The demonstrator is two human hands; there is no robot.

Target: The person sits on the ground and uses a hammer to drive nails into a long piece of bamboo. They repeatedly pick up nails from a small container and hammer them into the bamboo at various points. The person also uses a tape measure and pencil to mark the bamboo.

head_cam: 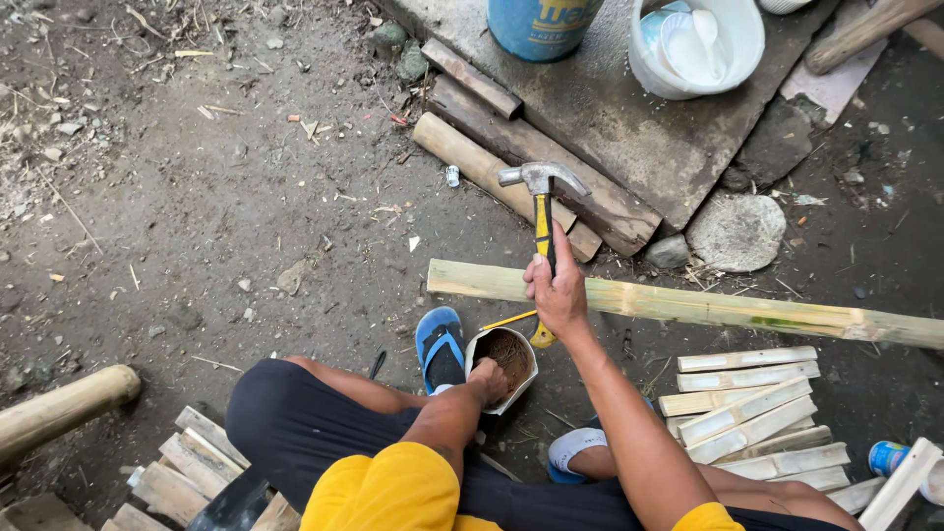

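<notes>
My right hand [557, 291] grips the yellow-and-black handle of a claw hammer [540, 187], held upright with its steel head raised above a long split bamboo strip [688, 307] lying across the ground. My left hand [488, 379] reaches into a small white cup [523, 369] filled with rusty brown nails; its fingertips are hidden among them. I sit cross-legged in dark trousers, with a blue sandal [440, 346] beside the cup.
Stacks of short cut bamboo slats [752, 413] lie at right and another pile of slats [187, 462] at lower left. A bamboo pole [59, 405] lies at left. Planks [536, 152], stones, a blue drum [541, 25] and a white bucket [747, 49] sit ahead.
</notes>
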